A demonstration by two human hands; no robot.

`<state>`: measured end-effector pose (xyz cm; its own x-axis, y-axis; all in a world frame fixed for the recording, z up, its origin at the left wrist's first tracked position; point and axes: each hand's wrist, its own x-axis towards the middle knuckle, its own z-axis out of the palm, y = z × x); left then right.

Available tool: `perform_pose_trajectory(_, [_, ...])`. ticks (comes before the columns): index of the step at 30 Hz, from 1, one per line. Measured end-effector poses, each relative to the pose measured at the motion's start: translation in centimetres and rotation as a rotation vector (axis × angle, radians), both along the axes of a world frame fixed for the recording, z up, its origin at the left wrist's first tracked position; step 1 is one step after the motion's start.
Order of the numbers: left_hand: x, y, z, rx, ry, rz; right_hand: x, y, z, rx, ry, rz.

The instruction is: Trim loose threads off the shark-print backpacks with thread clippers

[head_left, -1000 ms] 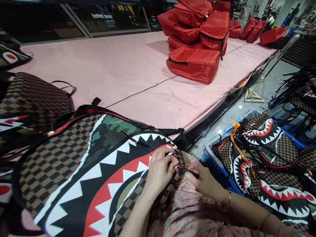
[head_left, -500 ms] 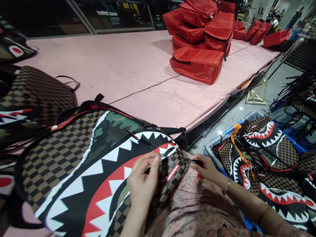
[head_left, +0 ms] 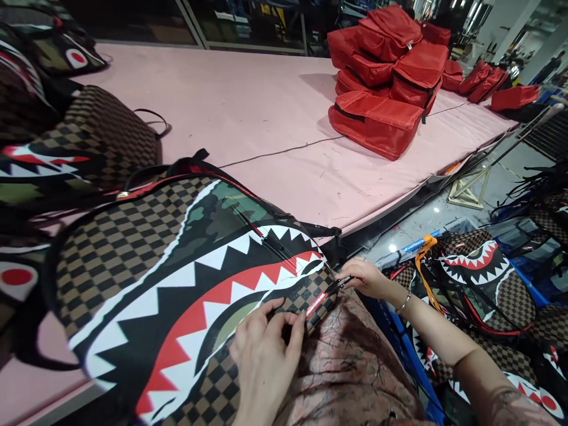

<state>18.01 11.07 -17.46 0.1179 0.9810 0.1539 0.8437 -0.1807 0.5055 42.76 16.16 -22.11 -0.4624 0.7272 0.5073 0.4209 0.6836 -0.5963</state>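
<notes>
Plainly, right hand (head_left: 366,279) (tool (head_left: 344,283) held), checkered backpack (head_left: 195,281)

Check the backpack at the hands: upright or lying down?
Lying down: the backpack has its shark-tooth front facing up, and lies partly over the pink table.

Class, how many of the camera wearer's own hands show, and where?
2: the left hand over the tooth-patterned bag, near its red label; the right hand at the bag's right end, holding a dark tool.
</notes>
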Motion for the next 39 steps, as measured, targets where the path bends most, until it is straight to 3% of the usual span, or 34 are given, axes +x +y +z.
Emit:
perform_pose_trajectory(8, [-0.3,0.1,-0.6,-0.034,-0.191,0.014,-0.2,0.9,0.6,0.072,-0.012,0.063])
perform_pose_trajectory(16, [-0.3,0.1,-0.4,-0.077,-0.234,0.029,0.4,1.3,1.5,0.058,-0.068,0.071])
perform_pose_trajectory(23, [-0.4,0.0,-0.2,-0.069,-0.223,0.024,-1.1,1.9,2.5,0.094,-0.139,0.166])
perform_pose_trajectory(32, [-0.3,-0.1,-0.4,0.09,-0.187,0.008,-3.5,0.6,5.0,0.092,-0.277,0.167])
perform_pose_trajectory(35, [-0.3,-0.1,-0.6,0.135,-0.186,0.014,-3.9,0.1,5.2,0.089,-0.285,0.147])
perform_pose_trajectory(39, [-0.4,-0.2,-0.5,0.072,-0.19,0.029,-4.1,-0.7,4.9,0.083,-0.29,0.116])
